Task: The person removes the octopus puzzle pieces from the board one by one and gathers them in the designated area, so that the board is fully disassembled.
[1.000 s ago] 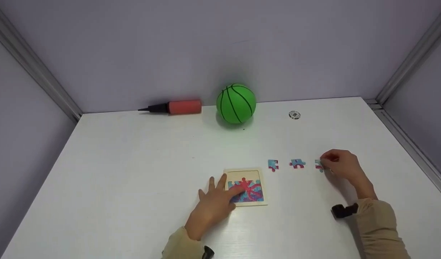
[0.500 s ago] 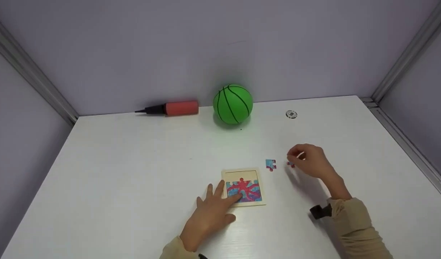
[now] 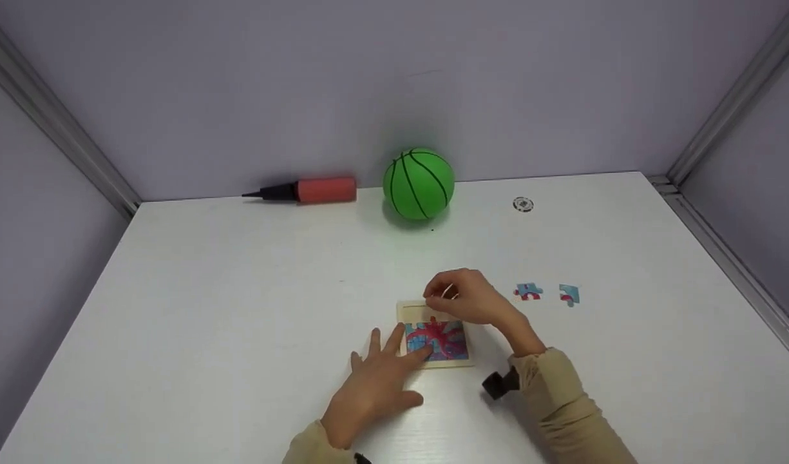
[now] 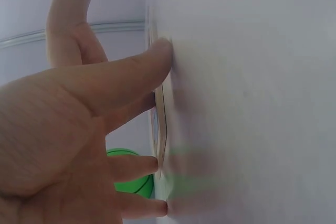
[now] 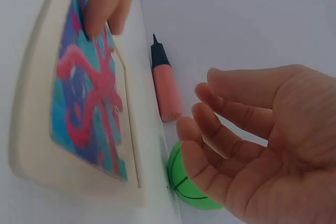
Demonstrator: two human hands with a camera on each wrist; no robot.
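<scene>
Holding the puzzle tray (image 3: 402,312), left hand (image 3: 375,383) presses its pieces.

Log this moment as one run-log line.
left hand: flat on puzzle board | right hand: curled over board's top edge, hold unclear | loose piece, second loose piece: right of board

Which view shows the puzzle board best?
The right wrist view: the puzzle board fills the frame, its red-and-blue picture close up. The head view shows it whole but small, partly under both hands. The left wrist view shows only its edge.
</scene>
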